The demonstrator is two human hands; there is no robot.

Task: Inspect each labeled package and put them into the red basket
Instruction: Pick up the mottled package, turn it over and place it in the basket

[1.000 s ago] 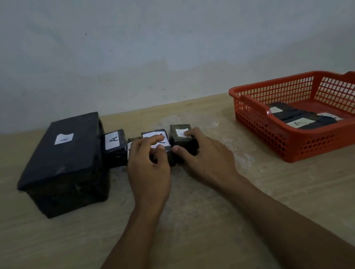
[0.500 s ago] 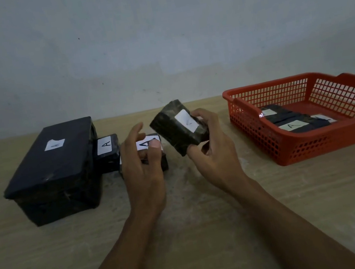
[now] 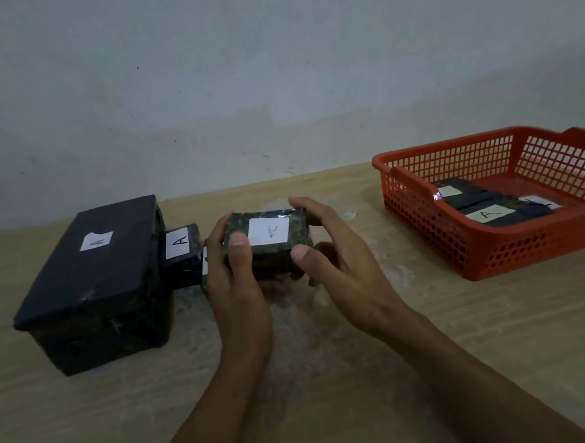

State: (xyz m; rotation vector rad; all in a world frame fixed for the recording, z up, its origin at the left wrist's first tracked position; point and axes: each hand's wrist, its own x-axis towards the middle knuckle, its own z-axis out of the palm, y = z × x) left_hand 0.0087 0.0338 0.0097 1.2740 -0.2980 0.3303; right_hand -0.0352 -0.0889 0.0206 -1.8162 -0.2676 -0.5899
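Observation:
A small dark package [image 3: 297, 236] with a white label is held above the table, label facing me. My left hand [image 3: 236, 287] grips its left side with the thumb on the front face. My right hand [image 3: 336, 264] grips its right side, thumb at the lower right corner. The red basket [image 3: 540, 247] stands at the right with several labeled dark packages [image 3: 489, 215] inside. A large black labeled box [image 3: 94, 287] sits at the left, with a small labeled package [image 3: 183, 254] against its right side. Another package is mostly hidden behind my left hand.
The wooden table [image 3: 347, 385] runs back to a pale wall [image 3: 260, 73]. Bare table surface lies between my hands and the basket and across the near half.
My right hand lifted the small package off the table out of the row; my left hand left the package on the table and joined it. The label now faces me.

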